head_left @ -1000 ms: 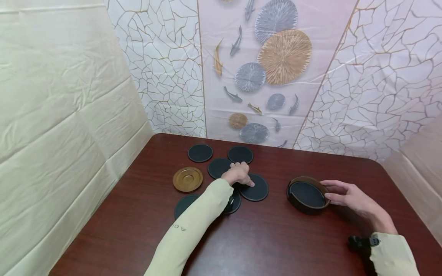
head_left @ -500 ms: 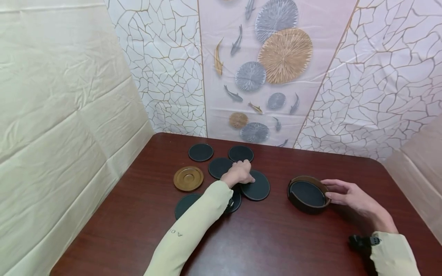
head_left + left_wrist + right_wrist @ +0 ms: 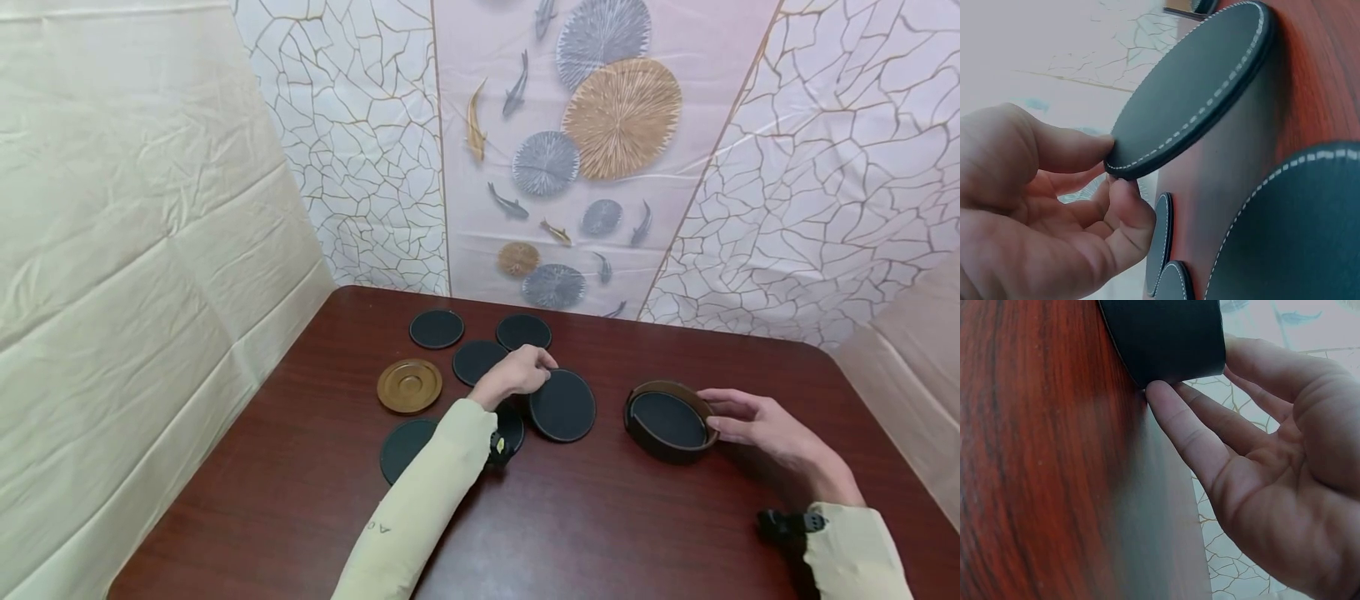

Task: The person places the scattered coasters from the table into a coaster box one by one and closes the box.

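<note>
Left hand (image 3: 517,371) pinches stitched coaster (image 3: 1179,87); right hand (image 3: 768,429), fingers spread, touches holder (image 3: 645,442) at three o'clock; five loose coasters (image 3: 437,329) left, holder fill unclear.

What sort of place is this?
Perhaps a screened-off recording corner: a creased cream sheet hangs on the left, a fish-patterned backdrop hangs behind the reddish-brown table, and a black device sits at the person's right wrist.

Noted right hand (image 3: 1266,450) at dark, curved-walled container (image 3: 1166,337), digits extended, one fingertip touching container's base edge. Found wood-grained, reddish-brown tabletop (image 3: 1035,456) beside container. Observed white covering with crackle lines (image 3: 1225,562) beyond container.
</note>
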### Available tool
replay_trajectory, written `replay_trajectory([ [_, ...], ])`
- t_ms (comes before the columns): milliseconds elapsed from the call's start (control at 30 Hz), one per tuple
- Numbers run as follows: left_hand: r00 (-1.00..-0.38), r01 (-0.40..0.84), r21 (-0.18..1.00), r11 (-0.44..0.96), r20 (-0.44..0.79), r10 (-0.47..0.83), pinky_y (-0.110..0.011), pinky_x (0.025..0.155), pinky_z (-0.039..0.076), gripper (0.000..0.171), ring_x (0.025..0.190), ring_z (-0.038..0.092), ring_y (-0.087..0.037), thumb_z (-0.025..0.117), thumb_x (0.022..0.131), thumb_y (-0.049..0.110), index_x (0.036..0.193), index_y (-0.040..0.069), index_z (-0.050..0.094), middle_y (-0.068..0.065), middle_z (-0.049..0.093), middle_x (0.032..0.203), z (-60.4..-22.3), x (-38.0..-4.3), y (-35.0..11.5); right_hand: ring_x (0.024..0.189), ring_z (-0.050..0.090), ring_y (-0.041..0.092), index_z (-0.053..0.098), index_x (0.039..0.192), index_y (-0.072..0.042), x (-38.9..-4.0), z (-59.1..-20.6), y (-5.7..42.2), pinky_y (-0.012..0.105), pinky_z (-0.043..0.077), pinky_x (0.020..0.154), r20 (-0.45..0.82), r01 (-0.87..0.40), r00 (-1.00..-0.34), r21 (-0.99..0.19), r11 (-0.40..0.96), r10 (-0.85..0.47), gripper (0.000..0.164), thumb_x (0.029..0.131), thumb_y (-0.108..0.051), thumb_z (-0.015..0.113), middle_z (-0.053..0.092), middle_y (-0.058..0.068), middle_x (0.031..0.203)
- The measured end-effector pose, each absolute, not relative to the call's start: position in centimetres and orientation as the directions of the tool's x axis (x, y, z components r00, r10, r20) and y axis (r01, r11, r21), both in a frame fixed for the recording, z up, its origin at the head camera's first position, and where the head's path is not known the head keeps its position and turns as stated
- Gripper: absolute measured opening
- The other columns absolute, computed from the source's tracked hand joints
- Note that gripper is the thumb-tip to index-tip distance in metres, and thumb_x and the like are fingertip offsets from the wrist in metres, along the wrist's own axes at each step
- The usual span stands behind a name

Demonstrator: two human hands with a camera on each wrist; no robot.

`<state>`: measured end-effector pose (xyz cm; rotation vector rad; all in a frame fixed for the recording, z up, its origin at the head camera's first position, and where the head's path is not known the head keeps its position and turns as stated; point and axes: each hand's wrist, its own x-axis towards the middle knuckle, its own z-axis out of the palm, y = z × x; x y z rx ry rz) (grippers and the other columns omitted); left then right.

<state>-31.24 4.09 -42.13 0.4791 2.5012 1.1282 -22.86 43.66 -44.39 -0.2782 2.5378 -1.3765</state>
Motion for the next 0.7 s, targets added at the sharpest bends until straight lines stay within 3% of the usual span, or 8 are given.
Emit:
replay_trajectory([
  [233,-0.865,0.075,0.869,0.489,-0.187,0.466,-0.026,0.062,0.044,0.025,0.074,0.055,-0.016,0.049,0.103,0.011,0.122,0.009,0.064,-0.01,0.062,0.119,-41.95,-30.89,3.59,0.093,0.07,0.011,0.042,0.142,0.003,-22.8,-44.24,43.73,0.03,0.059,0.077,-0.121,-0.055,-0.949,-0.847,0.529,-0.292,0.057,0.095,-0.017,0.066,0.067,0.011,0.122],
  [500,-0.872,0.006,0.916,0.4,-0.191,0.45,-0.038,0.073,0.052,0.023,0.082,0.053,-0.018,0.052,0.102,0.014,0.121,0.014,0.064,-0.007,0.061,0.117,-41.93,-30.63,3.78,0.096,0.068,0.007,0.044,0.143,-0.003,-22.9,-44.23,43.71,0.028,0.058,0.078,-0.147,-0.025,-0.956,-0.821,0.57,-0.254,0.06,0.093,-0.025,0.068,0.058,0.028,0.131],
  [700,-0.879,-0.007,0.948,0.319,-0.158,0.449,-0.044,0.078,0.055,0.024,0.081,0.055,-0.017,0.053,0.101,0.012,0.123,0.014,0.063,-0.007,0.06,0.107,-42.25,-30.42,4.01,0.095,0.069,0.009,0.043,0.143,-0.002,-22.87,-44.38,43.68,0.029,0.059,0.079,-0.15,-0.02,-0.955,-0.829,0.559,-0.256,0.059,0.093,-0.023,0.068,0.058,0.028,0.13],
])
